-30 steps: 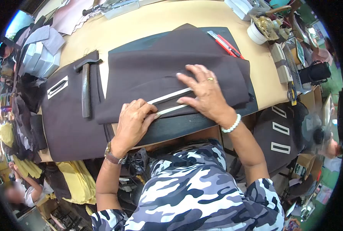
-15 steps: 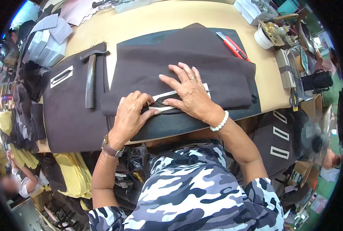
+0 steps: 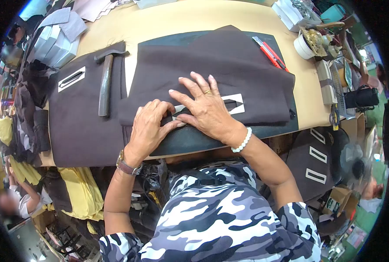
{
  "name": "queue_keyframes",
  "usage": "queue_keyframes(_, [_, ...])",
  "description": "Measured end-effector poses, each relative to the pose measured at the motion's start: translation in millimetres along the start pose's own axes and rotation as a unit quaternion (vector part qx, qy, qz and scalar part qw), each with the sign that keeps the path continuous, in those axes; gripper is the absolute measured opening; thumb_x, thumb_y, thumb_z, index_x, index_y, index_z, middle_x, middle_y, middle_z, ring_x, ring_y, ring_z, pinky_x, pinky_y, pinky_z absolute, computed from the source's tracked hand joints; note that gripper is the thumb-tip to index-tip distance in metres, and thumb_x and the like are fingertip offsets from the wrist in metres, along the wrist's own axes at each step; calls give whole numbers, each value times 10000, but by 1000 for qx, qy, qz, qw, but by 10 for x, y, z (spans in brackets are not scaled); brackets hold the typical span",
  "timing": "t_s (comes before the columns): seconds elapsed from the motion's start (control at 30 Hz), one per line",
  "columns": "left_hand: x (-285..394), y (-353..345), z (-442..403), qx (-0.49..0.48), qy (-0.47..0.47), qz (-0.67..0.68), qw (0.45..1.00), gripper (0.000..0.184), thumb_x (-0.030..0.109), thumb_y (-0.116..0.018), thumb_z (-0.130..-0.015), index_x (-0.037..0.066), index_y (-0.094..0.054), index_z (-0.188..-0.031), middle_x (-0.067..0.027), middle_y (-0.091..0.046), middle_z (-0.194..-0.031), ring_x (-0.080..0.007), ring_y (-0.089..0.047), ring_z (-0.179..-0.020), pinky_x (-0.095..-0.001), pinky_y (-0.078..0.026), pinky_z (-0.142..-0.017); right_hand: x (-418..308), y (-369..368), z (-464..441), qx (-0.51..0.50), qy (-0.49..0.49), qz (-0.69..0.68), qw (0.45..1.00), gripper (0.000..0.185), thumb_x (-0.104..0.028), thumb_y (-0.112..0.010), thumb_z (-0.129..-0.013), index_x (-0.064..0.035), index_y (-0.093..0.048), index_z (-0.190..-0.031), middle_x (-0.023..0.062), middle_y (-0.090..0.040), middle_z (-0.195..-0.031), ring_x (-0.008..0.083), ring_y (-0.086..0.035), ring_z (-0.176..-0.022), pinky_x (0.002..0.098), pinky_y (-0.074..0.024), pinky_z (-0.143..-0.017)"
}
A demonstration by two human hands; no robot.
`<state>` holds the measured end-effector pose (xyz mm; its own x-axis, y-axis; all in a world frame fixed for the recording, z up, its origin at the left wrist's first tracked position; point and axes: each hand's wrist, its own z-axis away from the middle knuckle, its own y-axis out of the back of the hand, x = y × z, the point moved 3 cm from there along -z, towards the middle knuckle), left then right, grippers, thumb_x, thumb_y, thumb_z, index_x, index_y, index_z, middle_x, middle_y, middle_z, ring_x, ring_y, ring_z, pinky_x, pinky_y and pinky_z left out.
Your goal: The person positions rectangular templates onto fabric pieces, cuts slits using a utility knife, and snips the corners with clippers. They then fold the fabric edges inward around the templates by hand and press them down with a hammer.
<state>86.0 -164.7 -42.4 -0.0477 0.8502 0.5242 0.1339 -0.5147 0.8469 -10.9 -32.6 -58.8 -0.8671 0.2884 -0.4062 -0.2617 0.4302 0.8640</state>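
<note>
Dark brown fabric (image 3: 159, 74) lies over a black board (image 3: 185, 142). A white-edged slot piece (image 3: 238, 109) sits on the fabric near its front edge. My left hand (image 3: 150, 126) has its thumb and fingers closed at the left end of this piece; what they pinch is too small to make out. My right hand (image 3: 205, 107) rests on the piece beside it, fingers spread and thumb near my left thumb. The middle of the piece is hidden under my right hand. A hammer (image 3: 106, 85) lies on more brown fabric (image 3: 81, 126) at the left, near another white-edged slot (image 3: 71, 78).
Red cutters (image 3: 270, 54) lie at the board's back right. A white bowl (image 3: 303, 46), a grey-banded box (image 3: 325, 81) and scissors (image 3: 334, 117) stand or lie at the right. Fabric with white frames (image 3: 318, 155) hangs at lower right. A person (image 3: 22, 198) is at lower left.
My right hand has slid left along the slot piece toward my left hand, uncovering the piece's right end. The view has shifted slightly.
</note>
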Motion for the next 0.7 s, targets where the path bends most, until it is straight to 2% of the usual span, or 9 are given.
queue_keyframes(0.17, [16, 61, 13, -9, -4, 7, 1000, 322, 247, -741, -724, 79, -589, -953, -50, -547, -829, -217, -535, -770, -344, -392, -733, 271, 144, 154, -4, -67, -1, 998, 593, -335, -680, -777, -179, -478, -1312, 135, -381, -1364, 361, -283, -1312, 565, -198, -1070])
queue_keyframes(0.33, [3, 54, 6, -13, 10, 26, 1000, 328, 244, -743, -719, 72, -592, -953, -53, -549, -834, -227, -532, -776, -342, -395, -741, 176, 144, 51, 6, -39, 10, 999, 585, -331, -691, -761, -152, -500, -1284, 158, -408, -1332, 371, -301, -1295, 572, -230, -1059])
queue_keyframes(0.43, [-4, 53, -3, -11, 8, 31, 999, 326, 237, -745, -713, 67, -592, -945, -54, -552, -843, -231, -534, -783, -344, -398, -745, 27, 2, -37, -6, 8, -5, 1000, 594, -338, -688, -762, -159, -492, -1292, 155, -402, -1340, 370, -305, -1291, 585, -229, -1055])
queue_keyframes(0.57, [-17, 46, -10, -22, 19, 28, 999, 346, 244, -758, -697, 60, -590, -936, -58, -553, -842, -235, -537, -805, -354, -406, -742, 42, -32, 10, -28, 13, -16, 999, 636, -387, -690, -753, -172, -473, -1310, 156, -355, -1394, 379, -269, -1324, 609, -196, -1060])
queue_keyframes(0.67, [-18, 111, -16, -82, 38, 30, 995, 438, 271, -776, -679, 45, -597, -1008, -91, -575, -944, -259, -557, -923, -374, -429, -828, 175, 120, 75, -62, -13, -25, 998, 749, -457, -698, -730, -123, -428, -1344, 164, -324, -1422, 399, -208, -1357, 610, -166, -1073])
queue_keyframes(0.7, [-43, 176, -15, -30, 33, 19, 999, 481, 279, -781, -675, 38, -591, -1046, -110, -570, -1005, -271, -551, -970, -378, -424, -866, 233, 170, 83, -71, -20, -30, 997, 772, -470, -697, -727, -110, -419, -1350, 166, -317, -1427, 404, -199, -1361, 610, -162, -1074])
